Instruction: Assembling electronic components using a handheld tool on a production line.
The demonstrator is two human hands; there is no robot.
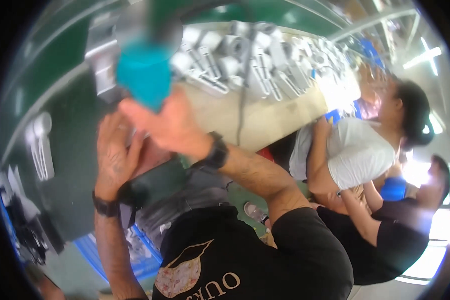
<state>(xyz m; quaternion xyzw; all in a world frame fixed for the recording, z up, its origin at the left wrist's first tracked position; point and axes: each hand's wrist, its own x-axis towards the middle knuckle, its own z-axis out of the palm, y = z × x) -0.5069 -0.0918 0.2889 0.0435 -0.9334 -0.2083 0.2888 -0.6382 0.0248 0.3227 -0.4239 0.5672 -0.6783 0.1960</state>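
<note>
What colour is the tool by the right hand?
The blurry tool looks teal, best in head view.

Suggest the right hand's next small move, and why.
I'd probably firm up the right hand on the blurred teal object first: thumb and fingers sit at its lower end, a full grip can't be confirmed, and the left hand is close below.

From a distance I'm seeing a black short-sleeved T-shirt (pixel 285 260), its front carrying pale lettering (pixel 226 284) and a rounded floral print (pixel 179 275). Black wristbands (pixel 217 151) are circling both wrists, behind bare hands (pixel 114 155).
</note>
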